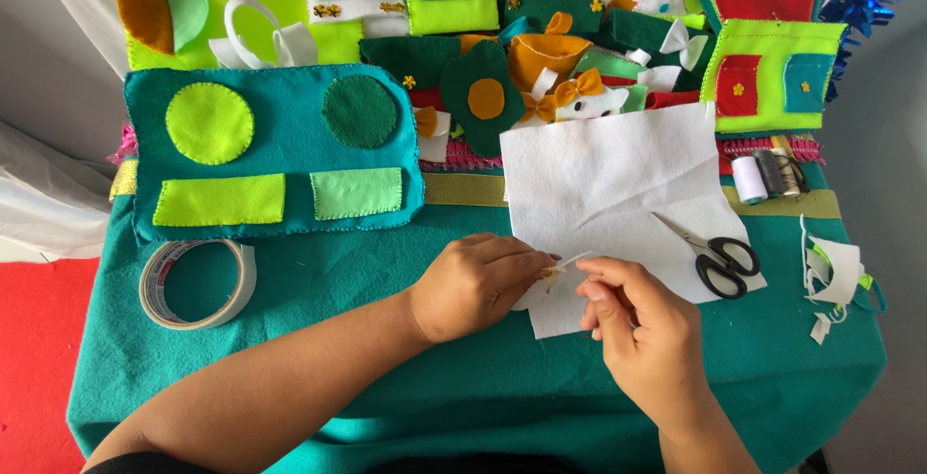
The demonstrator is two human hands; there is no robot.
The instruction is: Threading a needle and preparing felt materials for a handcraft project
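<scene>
Both hands meet at desk (319,310) centre, left hand (478,286) and right hand (632,324) pinching a small white felt piece (552,276) steady over the white felt sheet (608,184), scissors (715,257) parked at 3 o'clock, tape roll (198,283) at 9.

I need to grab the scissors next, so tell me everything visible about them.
The scissors have black looped handles and bright metal blades. They lie flat and closed on the white felt sheet, at its lower right corner, blades pointing up-left and handles toward the table's right edge. Nothing grips them; the right hand works nearby to their left, apart from them.
</scene>
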